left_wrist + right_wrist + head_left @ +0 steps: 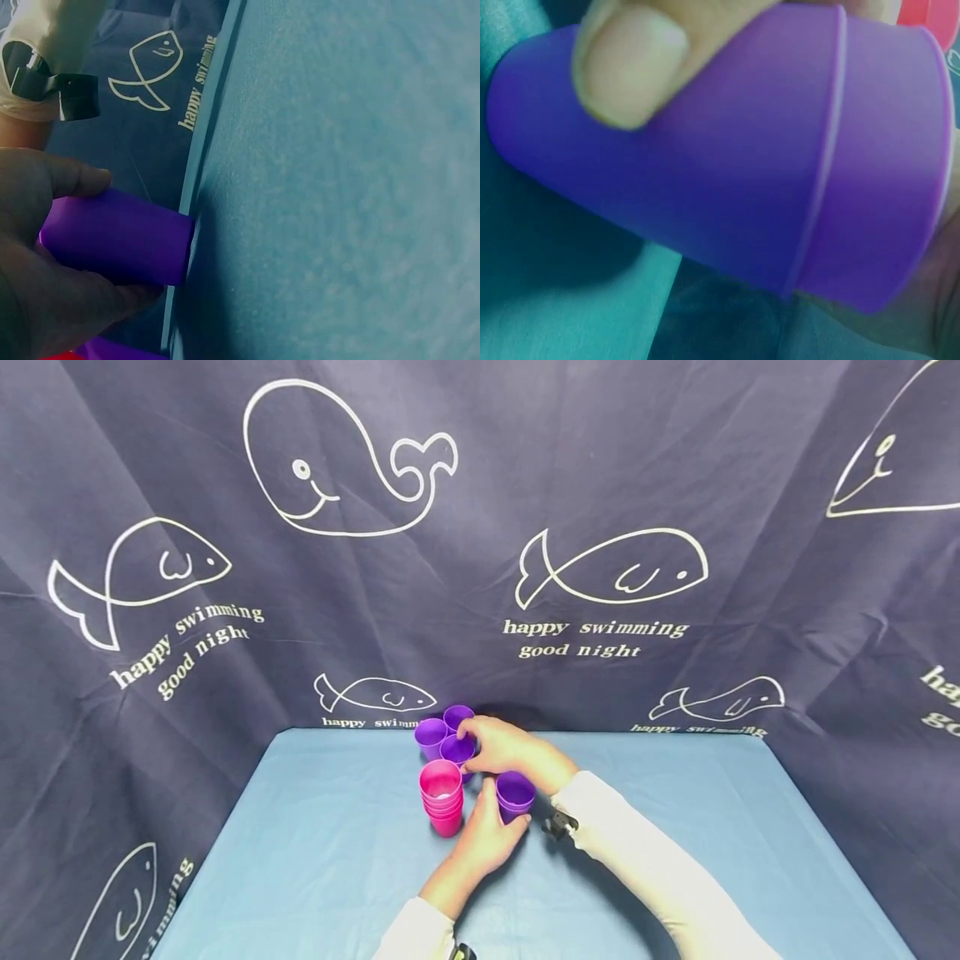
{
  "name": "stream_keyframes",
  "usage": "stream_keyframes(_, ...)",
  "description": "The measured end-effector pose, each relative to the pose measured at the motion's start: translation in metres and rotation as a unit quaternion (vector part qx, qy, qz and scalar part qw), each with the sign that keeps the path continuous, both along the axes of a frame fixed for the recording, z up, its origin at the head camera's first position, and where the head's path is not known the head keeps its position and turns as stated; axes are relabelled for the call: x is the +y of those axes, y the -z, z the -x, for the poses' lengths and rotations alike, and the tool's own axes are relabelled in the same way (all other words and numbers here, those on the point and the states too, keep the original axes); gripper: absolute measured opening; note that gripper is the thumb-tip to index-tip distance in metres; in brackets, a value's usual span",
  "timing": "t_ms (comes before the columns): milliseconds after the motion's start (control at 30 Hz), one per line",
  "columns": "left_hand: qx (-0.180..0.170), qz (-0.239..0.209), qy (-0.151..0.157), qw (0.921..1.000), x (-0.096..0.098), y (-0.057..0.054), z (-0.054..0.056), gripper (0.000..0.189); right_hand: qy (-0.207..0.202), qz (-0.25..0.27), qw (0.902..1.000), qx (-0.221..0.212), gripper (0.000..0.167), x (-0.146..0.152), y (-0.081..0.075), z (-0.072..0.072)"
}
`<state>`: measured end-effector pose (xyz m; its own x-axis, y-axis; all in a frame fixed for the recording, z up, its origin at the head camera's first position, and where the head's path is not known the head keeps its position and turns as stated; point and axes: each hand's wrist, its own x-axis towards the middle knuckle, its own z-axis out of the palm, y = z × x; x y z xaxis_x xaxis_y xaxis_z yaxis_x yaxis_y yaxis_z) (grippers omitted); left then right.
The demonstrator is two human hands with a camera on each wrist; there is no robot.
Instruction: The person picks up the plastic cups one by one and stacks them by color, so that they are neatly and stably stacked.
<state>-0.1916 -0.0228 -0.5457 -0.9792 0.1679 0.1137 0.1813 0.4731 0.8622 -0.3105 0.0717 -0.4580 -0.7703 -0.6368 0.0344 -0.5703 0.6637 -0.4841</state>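
Note:
My left hand (483, 837) grips a stack of purple cups (515, 792), upright on the table, thumb on one side and fingers on the other. In the left wrist view, that hand (45, 247) holds the purple stack (124, 236) between thumb and fingers. A thumb also presses the side of the purple stack (727, 157), two rims showing, in the right wrist view. Farther back, my right hand (506, 747) holds another purple cup (457, 749) between thumb and fingers; its lower part is partly hidden. A stack of pink cups (442, 806) stands left of my left hand.
Two more purple cups, one at the left (431, 737) and one behind (458, 717), stand near the back edge of the blue table (322, 860). A dark curtain (480, 568) with white fish drawings rises behind the table and at its sides.

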Motion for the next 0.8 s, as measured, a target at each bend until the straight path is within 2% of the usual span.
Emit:
stream_keyframes(233, -0.002, 0.004, -0.001, 1.0000, 0.002, 0.001, -0.003, 0.065, 0.004, -0.025, 0.9993, 0.029, 0.041, -0.001, 0.006, -0.003)
stream_keyframes(333, -0.006, 0.009, -0.002, 0.9999, 0.002, 0.001, -0.004, 0.066, -0.002, -0.020, 0.9994, 0.029, 0.024, 0.002, 0.007, -0.005)
stream_keyframes(433, -0.005, 0.006, -0.001, 1.0000, 0.002, 0.001, -0.004, 0.071, -0.006, 0.000, 0.9996, 0.027, 0.012, 0.008, 0.006, -0.008)
stream_keyframes(600, 0.004, -0.004, 0.004, 1.0000, 0.001, 0.000, -0.003, 0.080, -0.009, 0.045, 0.9988, 0.019, 0.014, 0.019, 0.000, -0.014)
stream_keyframes(800, 0.003, -0.012, 0.004, 0.9999, -0.001, -0.003, -0.002, 0.071, 0.007, 0.106, 0.9942, 0.019, 0.015, 0.033, -0.007, -0.020)
